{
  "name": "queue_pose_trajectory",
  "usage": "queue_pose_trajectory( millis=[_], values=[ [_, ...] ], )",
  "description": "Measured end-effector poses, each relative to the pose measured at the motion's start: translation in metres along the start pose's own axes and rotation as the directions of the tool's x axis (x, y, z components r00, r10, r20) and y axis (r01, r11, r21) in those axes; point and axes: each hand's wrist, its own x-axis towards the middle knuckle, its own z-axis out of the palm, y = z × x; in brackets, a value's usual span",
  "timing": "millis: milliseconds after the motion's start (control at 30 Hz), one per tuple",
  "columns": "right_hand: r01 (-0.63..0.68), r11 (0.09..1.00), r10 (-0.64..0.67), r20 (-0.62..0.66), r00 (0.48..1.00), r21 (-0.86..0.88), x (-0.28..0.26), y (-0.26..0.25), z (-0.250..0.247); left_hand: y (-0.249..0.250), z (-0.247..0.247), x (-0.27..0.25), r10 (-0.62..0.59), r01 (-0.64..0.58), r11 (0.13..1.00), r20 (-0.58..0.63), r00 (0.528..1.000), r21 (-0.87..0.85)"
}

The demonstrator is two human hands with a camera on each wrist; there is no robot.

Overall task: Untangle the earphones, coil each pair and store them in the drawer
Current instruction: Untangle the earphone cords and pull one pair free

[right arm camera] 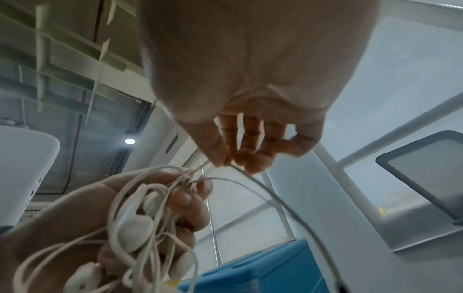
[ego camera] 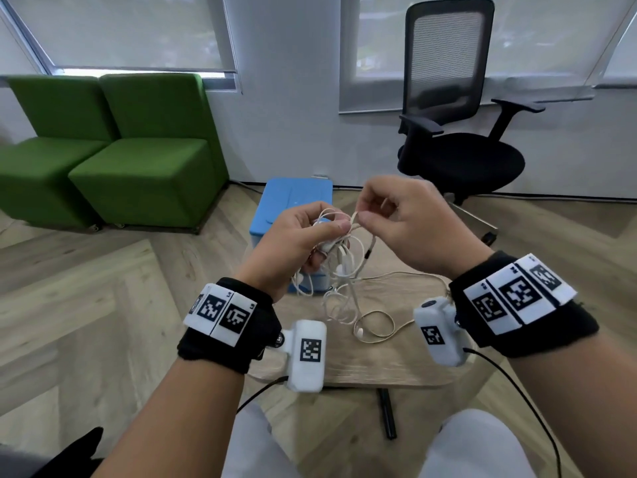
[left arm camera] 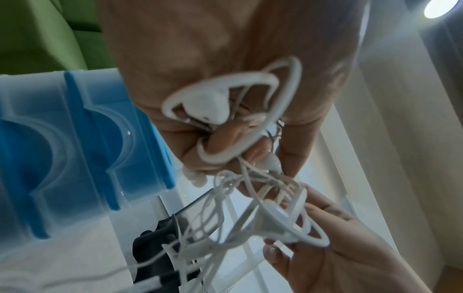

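A tangle of white earphones (ego camera: pixel 339 257) hangs in the air above a small wooden table (ego camera: pixel 379 360). My left hand (ego camera: pixel 300 239) grips the knotted bundle, with earbuds (right arm camera: pixel 136 230) and loops of cord (left arm camera: pixel 233 123) pressed in its curled fingers. My right hand (ego camera: pixel 396 219) pinches one strand of cord (right arm camera: pixel 218 164) between thumb and fingertips at the top of the tangle. Loose cord and an earbud (ego camera: pixel 360 332) trail down onto the table. The blue drawer unit (ego camera: pixel 293 215) stands on the table just behind the hands; its drawer fronts (left arm camera: pixel 82 142) look closed.
A black office chair (ego camera: pixel 458 132) stands at the back right and two green seats (ego camera: pixel 113 150) at the back left. A black pen-like object (ego camera: pixel 387 415) lies on the floor under the table's near edge. Cables run from both wrist cameras.
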Motion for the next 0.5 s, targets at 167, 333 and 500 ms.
queue_pose_trajectory(
  millis=[167,333,500],
  values=[
    [-0.122,0.992,0.120,-0.314,0.942,0.014,0.008,0.002,-0.001,0.006,0.000,0.001,0.019,-0.020,0.999,0.029,0.999,0.040],
    [-0.176,0.983,0.178,-0.439,0.880,0.046,0.014,0.009,-0.007,0.012,0.002,0.003,0.023,-0.030,0.990,0.056,0.998,0.138],
    [-0.089,0.989,0.126,-0.342,0.931,0.122,0.005,-0.001,-0.006,0.015,0.006,0.007,0.022,-0.025,0.982,0.017,1.000,0.186]
  ],
)
